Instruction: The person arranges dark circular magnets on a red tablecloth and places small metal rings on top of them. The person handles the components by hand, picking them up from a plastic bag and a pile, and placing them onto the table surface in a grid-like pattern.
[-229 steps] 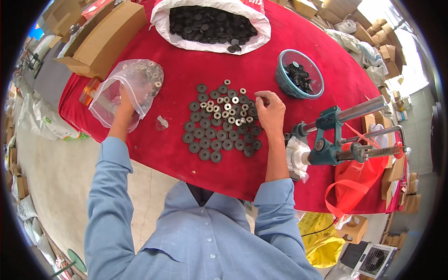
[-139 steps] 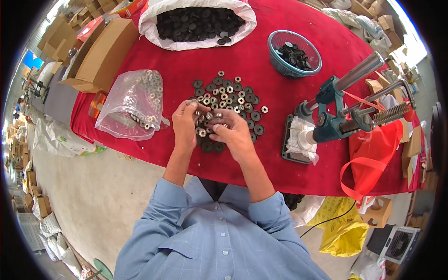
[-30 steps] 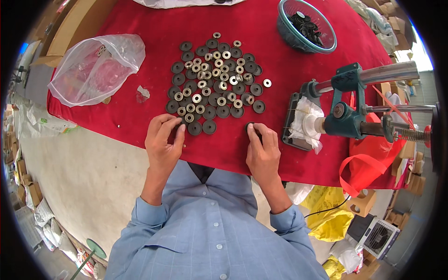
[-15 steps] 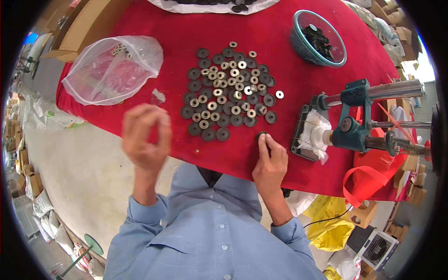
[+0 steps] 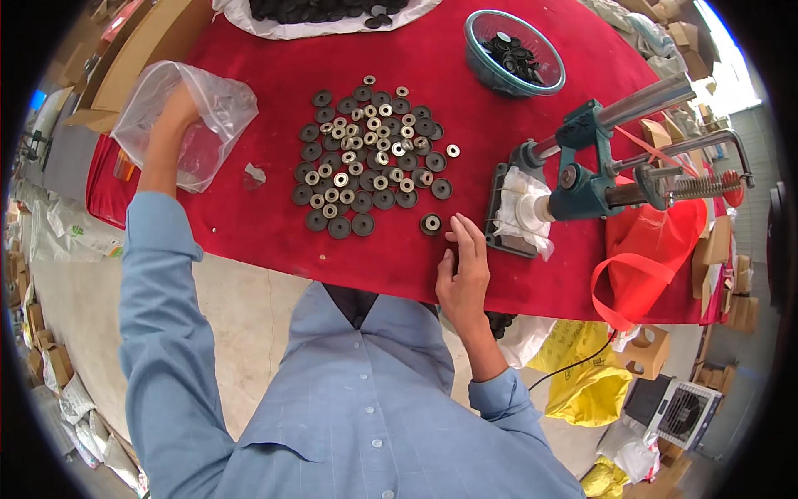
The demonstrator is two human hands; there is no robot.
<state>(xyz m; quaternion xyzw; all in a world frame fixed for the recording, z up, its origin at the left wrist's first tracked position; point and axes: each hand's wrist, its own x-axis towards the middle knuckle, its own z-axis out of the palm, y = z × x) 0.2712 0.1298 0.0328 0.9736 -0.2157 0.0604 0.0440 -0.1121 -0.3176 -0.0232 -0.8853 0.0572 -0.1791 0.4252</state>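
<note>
My left hand (image 5: 176, 108) reaches into the mouth of a clear plastic bag (image 5: 218, 137) on the left of the table; the plastic blurs its fingers, so what they hold does not show. My right hand (image 5: 465, 270) rests by the table's near edge with fingers apart and nothing in it. Just left of its fingertips lies a single black disc (image 5: 431, 224) with a silver metal ring on top. Mid-table, many black discs (image 5: 362, 224) are spread in a cluster, with small silver ring magnets (image 5: 340, 180) on and among them.
A green hand press (image 5: 573, 170) stands right of my right hand, white wrapping on its base. Behind it sits a teal bowl (image 5: 515, 75) of black discs. More discs lie on a white sheet (image 5: 332, 29) at the far edge. A red bag (image 5: 640, 258) hangs at the right.
My left hand has moved left and away from me into the plastic bag. My right hand has let go of the black disc, on which a silver ring now shows. The whole view has shifted.
</note>
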